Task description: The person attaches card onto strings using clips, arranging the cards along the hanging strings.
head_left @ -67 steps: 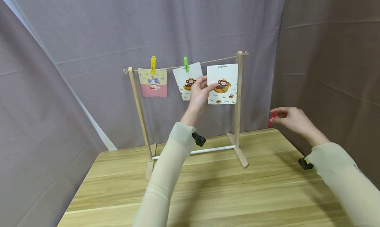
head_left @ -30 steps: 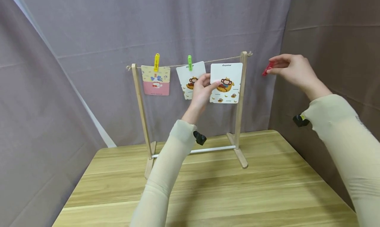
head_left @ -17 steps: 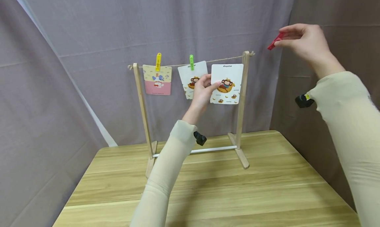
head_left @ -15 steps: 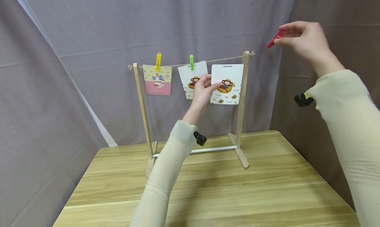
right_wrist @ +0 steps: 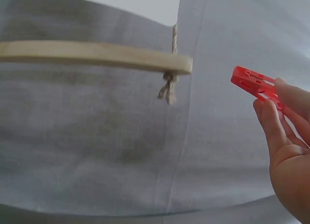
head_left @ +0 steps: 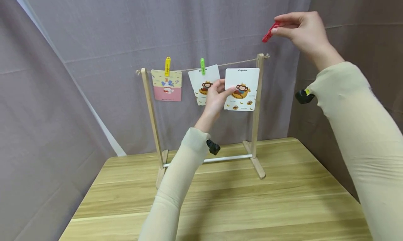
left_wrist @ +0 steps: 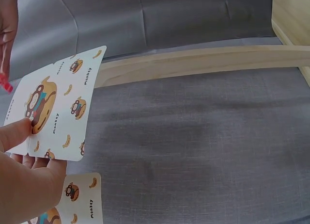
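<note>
My left hand (head_left: 216,97) pinches a white monkey card (head_left: 241,90) by its left side, thumb in front and fingers behind. The card's top edge is just below the string (head_left: 237,63), close to the right post. Up and to the right, my right hand (head_left: 306,33) holds a red clothespin (head_left: 270,32) between thumb and fingers, its tip pointing down-left above the post top. In the right wrist view the red clothespin (right_wrist: 254,82) is apart from the string's knot. A second monkey card (head_left: 201,83) hangs tilted from a green clothespin (head_left: 203,66), partly behind my left hand.
A yellow-and-pink card (head_left: 167,90) hangs from a yellow clothespin (head_left: 168,66) at the left. The string is tied between a left post (head_left: 149,118) and a right post (head_left: 256,125), with a white bar (head_left: 228,158) low between them. The stand is on a wooden table (head_left: 267,206) before grey curtains.
My right hand has risen from near the table's right side with the red clothespin, then moved left toward the right post. My left hand keeps the card almost in place.
</note>
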A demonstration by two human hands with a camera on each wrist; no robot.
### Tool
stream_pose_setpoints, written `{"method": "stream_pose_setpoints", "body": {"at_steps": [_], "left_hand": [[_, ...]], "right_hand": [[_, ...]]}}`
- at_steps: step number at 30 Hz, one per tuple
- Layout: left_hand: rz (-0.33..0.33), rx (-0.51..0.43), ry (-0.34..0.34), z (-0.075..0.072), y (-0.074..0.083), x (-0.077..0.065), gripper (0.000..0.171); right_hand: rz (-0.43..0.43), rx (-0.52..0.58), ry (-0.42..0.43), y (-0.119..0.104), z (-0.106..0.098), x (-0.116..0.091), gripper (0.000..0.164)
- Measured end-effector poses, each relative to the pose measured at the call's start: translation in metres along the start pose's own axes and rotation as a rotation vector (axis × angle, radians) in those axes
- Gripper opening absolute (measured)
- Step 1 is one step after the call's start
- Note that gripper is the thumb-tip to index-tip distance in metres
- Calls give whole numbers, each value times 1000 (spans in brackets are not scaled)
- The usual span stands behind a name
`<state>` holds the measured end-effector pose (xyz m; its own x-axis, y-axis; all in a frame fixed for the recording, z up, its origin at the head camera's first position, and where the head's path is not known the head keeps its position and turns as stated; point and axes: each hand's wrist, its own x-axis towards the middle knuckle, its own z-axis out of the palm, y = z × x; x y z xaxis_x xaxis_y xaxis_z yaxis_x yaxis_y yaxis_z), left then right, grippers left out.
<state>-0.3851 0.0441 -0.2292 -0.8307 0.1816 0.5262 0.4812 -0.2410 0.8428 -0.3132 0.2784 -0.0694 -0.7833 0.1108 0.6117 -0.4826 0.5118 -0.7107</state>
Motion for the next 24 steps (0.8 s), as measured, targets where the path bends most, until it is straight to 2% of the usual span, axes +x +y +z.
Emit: {"method": "stream_pose_setpoints", "body": {"at_steps": [12, 20, 24], "left_hand": [[-13, 13, 1, -4, -1, 1, 30], [-8, 4, 7, -5, 0, -1, 29], [-9, 18, 14, -6, -2, -2, 29]], "right_hand": [[-26, 27, -42, -20, 26, 7, 40], [-53, 58, -55, -28, 34, 13, 31], [-59, 33, -70, -30, 36, 14, 29]]}}
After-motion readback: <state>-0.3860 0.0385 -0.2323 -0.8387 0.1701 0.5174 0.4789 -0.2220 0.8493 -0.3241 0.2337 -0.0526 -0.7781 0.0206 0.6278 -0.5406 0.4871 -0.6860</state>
